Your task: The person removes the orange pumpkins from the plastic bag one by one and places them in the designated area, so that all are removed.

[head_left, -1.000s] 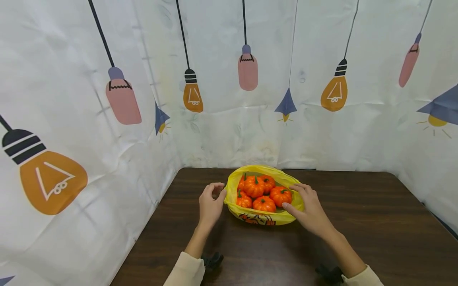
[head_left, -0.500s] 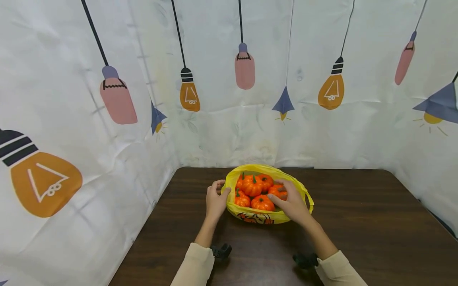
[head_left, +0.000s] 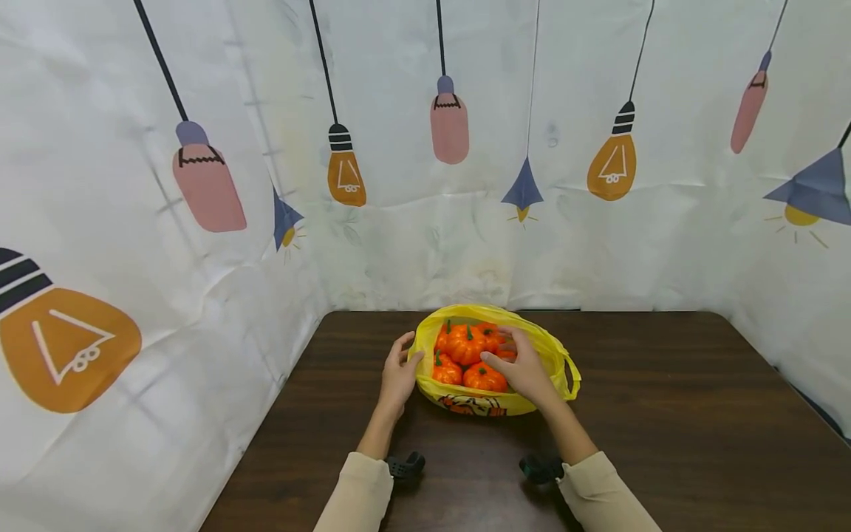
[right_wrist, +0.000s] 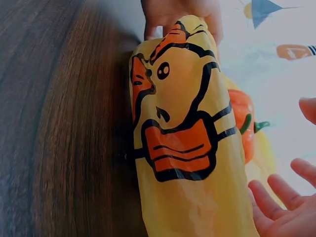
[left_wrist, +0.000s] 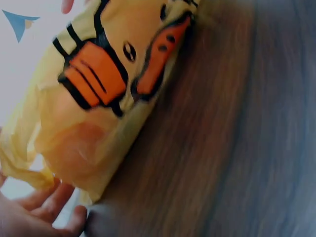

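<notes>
A yellow plastic bag [head_left: 557, 346] with a printed cartoon on its front lies on the table, its mouth spread wide. Several small orange pumpkins [head_left: 465, 343] with green stems sit inside it. My left hand [head_left: 397, 375] is at the bag's left end, fingers loosely bent and touching the rim and handle; the left wrist view shows these fingers [left_wrist: 52, 202] beside the yellow plastic. Over the right part of the opening, my right hand [head_left: 525, 369] has its fingers spread and covers part of a pumpkin. In the right wrist view that hand [right_wrist: 291, 202] holds nothing.
The dark brown wooden table [head_left: 665, 414] extends to both sides of the bag and in front of it. White sheeting [head_left: 412, 251] printed with lamps and bulbs stands along the back and sides. Each wrist carries a black strapped device [head_left: 407, 465].
My right hand has moved left, from the bag's right rim to over the pumpkins, uncovering the right handle. My left hand has shifted slightly closer to the bag. The pumpkins look unmoved.
</notes>
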{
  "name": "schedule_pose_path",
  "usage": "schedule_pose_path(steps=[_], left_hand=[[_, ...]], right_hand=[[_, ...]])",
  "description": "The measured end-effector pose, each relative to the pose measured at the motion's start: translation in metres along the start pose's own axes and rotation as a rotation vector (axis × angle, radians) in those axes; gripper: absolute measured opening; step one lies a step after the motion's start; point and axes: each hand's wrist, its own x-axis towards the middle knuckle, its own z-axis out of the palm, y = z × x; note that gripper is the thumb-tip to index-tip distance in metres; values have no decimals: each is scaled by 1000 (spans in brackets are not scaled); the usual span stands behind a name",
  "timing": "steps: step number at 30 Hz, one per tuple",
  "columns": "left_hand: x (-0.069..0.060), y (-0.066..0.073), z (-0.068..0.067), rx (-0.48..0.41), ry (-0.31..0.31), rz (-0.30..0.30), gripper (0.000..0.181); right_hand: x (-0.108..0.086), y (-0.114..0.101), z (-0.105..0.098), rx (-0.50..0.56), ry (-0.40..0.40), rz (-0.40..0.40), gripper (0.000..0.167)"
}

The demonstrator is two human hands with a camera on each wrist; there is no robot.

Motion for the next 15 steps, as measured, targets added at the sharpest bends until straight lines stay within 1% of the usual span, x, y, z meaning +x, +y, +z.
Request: schedule_pose_path(steps=[4, 6, 9, 11, 15], left_hand=[[0, -1, -5, 26, -60, 49, 45], [1, -1, -7, 34, -87, 61, 44], [3, -2, -8, 41, -115, 63, 42], [4, -2, -9, 43, -124, 59, 41], [3, -3, -9, 46, -132, 48, 41]], right_hand=[[4, 1, 4, -2, -8, 6, 78], [6, 1, 6, -4, -14, 23, 78], [9, -1, 8, -23, -34, 43, 79], [11, -1, 11, -34, -48, 53, 81], [16, -1, 15, -64, -69, 48, 85]])
